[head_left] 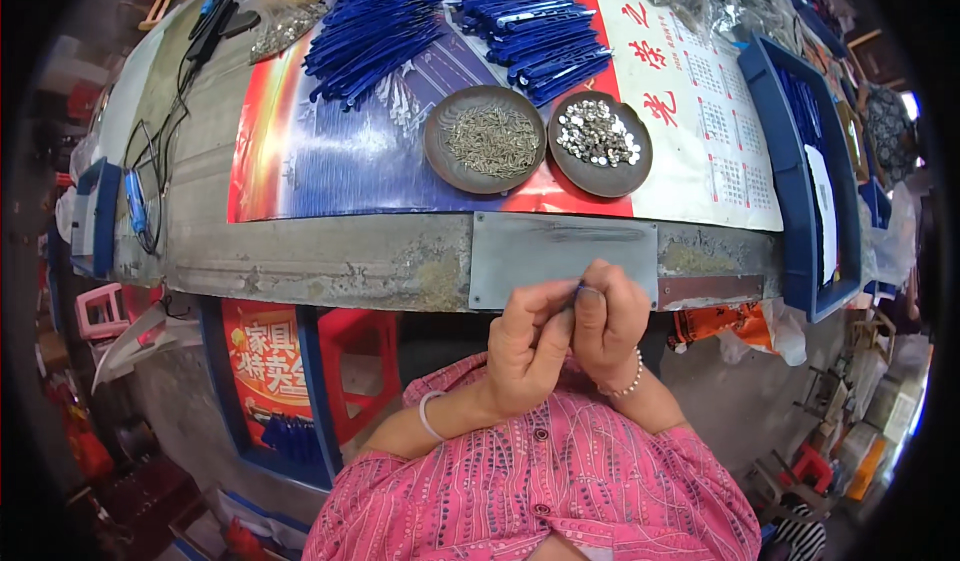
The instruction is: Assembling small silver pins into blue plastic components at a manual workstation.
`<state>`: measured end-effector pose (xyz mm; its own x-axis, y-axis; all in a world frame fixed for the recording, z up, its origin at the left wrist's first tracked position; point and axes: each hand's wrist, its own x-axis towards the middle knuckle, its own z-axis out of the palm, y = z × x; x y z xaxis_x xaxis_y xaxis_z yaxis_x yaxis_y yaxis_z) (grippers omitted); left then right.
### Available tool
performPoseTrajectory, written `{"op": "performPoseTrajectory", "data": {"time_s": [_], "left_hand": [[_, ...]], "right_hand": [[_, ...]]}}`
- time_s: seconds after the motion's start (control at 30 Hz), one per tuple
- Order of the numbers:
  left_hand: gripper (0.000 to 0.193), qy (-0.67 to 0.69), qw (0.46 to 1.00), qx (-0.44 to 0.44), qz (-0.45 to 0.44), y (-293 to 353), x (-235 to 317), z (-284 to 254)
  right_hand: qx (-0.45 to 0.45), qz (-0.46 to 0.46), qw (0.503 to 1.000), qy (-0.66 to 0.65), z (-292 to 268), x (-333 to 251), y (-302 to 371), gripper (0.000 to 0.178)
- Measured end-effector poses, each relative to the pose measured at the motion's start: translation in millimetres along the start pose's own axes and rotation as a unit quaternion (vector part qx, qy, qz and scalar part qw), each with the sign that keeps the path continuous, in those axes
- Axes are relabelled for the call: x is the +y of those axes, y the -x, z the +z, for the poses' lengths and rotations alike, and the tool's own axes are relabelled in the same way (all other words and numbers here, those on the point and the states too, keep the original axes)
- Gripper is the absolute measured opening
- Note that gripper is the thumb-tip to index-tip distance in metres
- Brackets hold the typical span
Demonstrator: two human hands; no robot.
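My left hand (528,346) and my right hand (612,326) meet in front of me, fingertips pinched together above the near edge of a grey metal plate (560,251). A speck of dark blue shows between the fingertips; the fingers hide the rest, so its kind is unclear. Beyond the plate stand two dark round dishes. Thin metal pins (492,141) fill the left dish (436,166). Small shiny silver discs (600,133) lie in the right dish (600,183). Farther back are two piles of long, slim blue pieces, a left pile (375,26) and a right pile (535,26).
A printed calendar sheet (715,201) covers much of the worn workbench (300,261). On the right stands a blue bin (800,231) with blue pieces inside. A cable and a blue-handled tool (135,201) lie at left. Below the bench are a blue crate (215,361) and a red stool (355,401).
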<state>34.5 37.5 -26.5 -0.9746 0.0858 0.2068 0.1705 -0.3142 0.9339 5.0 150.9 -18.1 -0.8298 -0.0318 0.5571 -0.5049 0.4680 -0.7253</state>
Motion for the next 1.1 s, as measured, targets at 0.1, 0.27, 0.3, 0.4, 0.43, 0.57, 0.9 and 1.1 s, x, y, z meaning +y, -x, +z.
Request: {"op": "performPoseTrajectory", "data": {"time_s": [0.1, 0.27, 0.3, 0.4, 0.43, 0.57, 0.9, 1.1], "left_hand": [[0.025, 0.054, 0.998, -0.005, -0.03, 5.0, -3.8, -2.9], [0.022, 0.042, 0.998, 0.043, -0.004, -0.2, 1.6, 2.7], [0.021, 0.006, 0.999, 0.033, 0.017, 0.0, 1.6, 1.2], [0.02, 0.057, 0.997, 0.025, -0.035, 8.1, -2.3, -4.2], [0.02, 0.066, 0.997, 0.02, -0.044, 7.5, -4.2, -4.9], [0.02, 0.104, 0.994, 0.031, -0.026, 9.0, -10.4, -3.0], [0.019, -0.001, 0.998, 0.051, 0.026, 8.2, -10.6, -5.7], [0.018, 0.045, 0.997, 0.058, -0.019, 8.6, -12.0, 0.8]], "right_hand": [[-0.013, 0.329, 0.911, -0.249, -4.4, -11.5, -3.2, 0.019], [-0.012, -0.023, 0.999, -0.022, -0.1, 2.2, -4.9, 0.018], [-0.014, -0.021, 0.999, -0.022, -1.4, 3.0, -3.9, 0.018], [-0.031, -0.05, 0.997, 0.04, -2.1, 3.4, 1.7, 0.016], [-0.039, -0.033, 0.997, 0.057, -1.5, 3.0, 3.1, 0.016], [-0.07, 0.315, 0.929, -0.18, -9.8, -17.3, -1.4, 0.017], [-0.031, 0.033, 0.999, 0.004, -2.3, -9.6, 5.5, 0.013], [-0.035, 0.149, 0.988, -0.012, -4.9, -21.8, 4.5, 0.012]]}}
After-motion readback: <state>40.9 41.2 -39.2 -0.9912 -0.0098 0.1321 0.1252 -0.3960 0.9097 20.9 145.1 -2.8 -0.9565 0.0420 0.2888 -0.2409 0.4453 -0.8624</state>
